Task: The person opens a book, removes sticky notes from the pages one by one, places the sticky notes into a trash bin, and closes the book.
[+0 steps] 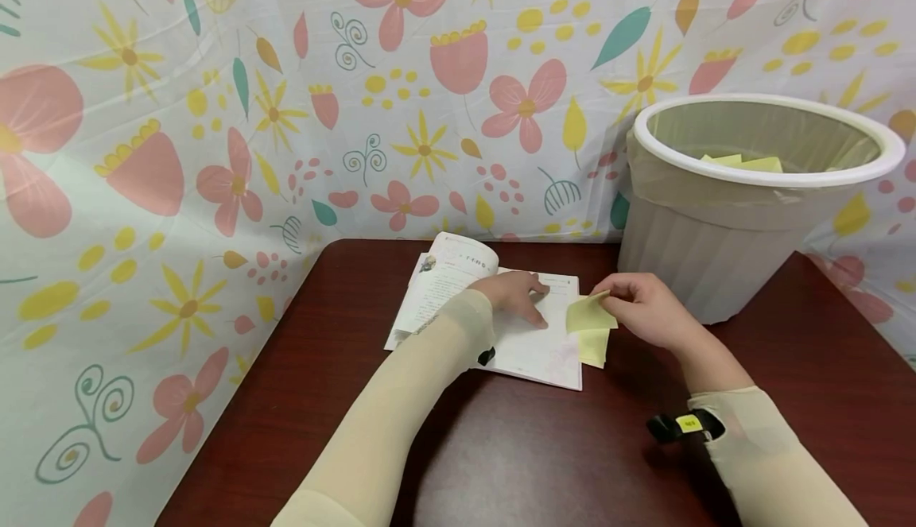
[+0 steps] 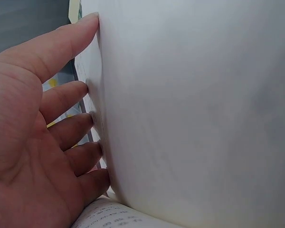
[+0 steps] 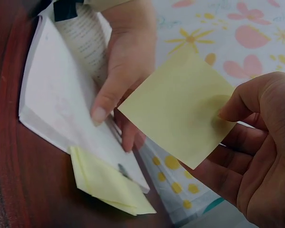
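Note:
An open book (image 1: 533,356) lies on the dark red table, its left-hand page curling up near the spine. My left hand (image 1: 511,292) rests on the right-hand page with thumb and fingers spread; in the left wrist view the fingertips (image 2: 92,118) touch the paper. Beside the book's right edge, my right hand (image 1: 647,308) pinches a square yellow sticky note (image 3: 180,104) by one corner between thumb and fingers. More yellow sticky notes (image 3: 104,183) jut out from the book's edge below the held one.
At the back right stands a grey wastebasket (image 1: 708,249) with a white rim and a clear liner. Yellow paper pieces (image 1: 760,164) show inside it. A flower-patterned curtain (image 1: 286,74) hangs behind and to the left of the table (image 1: 515,463).

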`<state>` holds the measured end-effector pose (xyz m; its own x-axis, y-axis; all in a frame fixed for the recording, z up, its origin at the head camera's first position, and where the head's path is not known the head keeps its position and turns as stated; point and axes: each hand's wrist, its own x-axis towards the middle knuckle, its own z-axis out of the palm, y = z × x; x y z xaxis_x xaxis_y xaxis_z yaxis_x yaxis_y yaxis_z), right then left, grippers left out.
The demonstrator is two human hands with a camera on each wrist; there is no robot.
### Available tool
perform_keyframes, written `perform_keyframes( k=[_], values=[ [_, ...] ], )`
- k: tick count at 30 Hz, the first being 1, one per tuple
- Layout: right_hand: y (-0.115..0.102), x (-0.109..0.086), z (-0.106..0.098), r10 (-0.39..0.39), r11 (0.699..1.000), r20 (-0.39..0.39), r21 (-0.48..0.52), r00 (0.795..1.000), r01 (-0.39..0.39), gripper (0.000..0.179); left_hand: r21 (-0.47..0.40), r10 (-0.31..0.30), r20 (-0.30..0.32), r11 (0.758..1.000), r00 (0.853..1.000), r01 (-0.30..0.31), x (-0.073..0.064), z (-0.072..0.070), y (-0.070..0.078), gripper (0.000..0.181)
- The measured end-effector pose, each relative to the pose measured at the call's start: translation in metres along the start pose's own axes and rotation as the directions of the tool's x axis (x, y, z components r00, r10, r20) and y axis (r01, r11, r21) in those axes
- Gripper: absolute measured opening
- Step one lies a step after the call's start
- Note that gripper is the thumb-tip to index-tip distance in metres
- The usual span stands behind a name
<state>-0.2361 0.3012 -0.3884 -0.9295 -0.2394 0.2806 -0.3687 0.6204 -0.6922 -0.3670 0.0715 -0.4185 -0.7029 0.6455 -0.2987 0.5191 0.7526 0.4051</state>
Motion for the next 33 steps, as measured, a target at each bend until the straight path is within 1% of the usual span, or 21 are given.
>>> perform_keyframes(
  k=[2, 6, 12, 18, 22, 24, 26, 30, 33],
  values=[
    [-0.004, -0.002, -0.002, -0.011, 1.000, -0.012, -0.004, 1.000, 0.011, 0.019, -0.003, 0.005, 0.000, 1.000, 1.000, -0.005, -0.001, 0.000, 0.000, 0.079],
    [-0.014, -0.005, -0.007, -0.043, 0.999, -0.040, -0.008, 0.998, 0.043, 0.019, -0.009, -0.004, -0.002, 1.000, 1.000, 0.004, -0.003, -0.001, 0.000, 0.077],
    [-0.034, -0.009, -0.015, -0.090, 0.995, -0.093, 0.033, 0.992, 0.093, 0.018, -0.007, -0.035, -0.005, 0.999, 0.999, 0.035, -0.004, -0.002, -0.003, 0.077],
    [-0.056, -0.012, -0.021, -0.120, 0.989, -0.144, 0.069, 0.982, 0.131, 0.016, -0.010, -0.038, -0.016, 0.999, 0.999, 0.038, -0.008, -0.004, -0.003, 0.077],
    [-0.068, -0.011, -0.028, -0.160, 0.981, -0.156, 0.084, 0.975, 0.175, 0.015, 0.000, -0.043, -0.013, 0.999, 0.999, 0.043, -0.008, -0.004, -0.003, 0.077],
    [-0.076, -0.007, -0.036, -0.188, 0.977, -0.157, 0.074, 0.970, 0.201, 0.015, 0.003, -0.039, -0.011, 0.999, 0.999, 0.039, -0.007, -0.004, -0.004, 0.076],
    [-0.086, -0.001, -0.048, -0.220, 0.971, -0.148, 0.058, 0.964, 0.231, 0.016, 0.004, -0.038, -0.009, 0.999, 0.999, 0.038, -0.007, -0.004, -0.004, 0.076],
    [-0.114, 0.014, -0.079, -0.292, 0.954, -0.126, 0.029, 0.948, 0.298, 0.017, 0.005, -0.031, -0.006, 1.000, 1.000, 0.031, -0.005, -0.005, -0.006, 0.077],
    [-0.137, 0.027, -0.104, -0.329, 0.943, -0.126, -0.004, 0.936, 0.331, 0.017, -0.002, -0.030, -0.002, 1.000, 1.000, 0.030, -0.005, -0.005, -0.006, 0.077]
  ],
)
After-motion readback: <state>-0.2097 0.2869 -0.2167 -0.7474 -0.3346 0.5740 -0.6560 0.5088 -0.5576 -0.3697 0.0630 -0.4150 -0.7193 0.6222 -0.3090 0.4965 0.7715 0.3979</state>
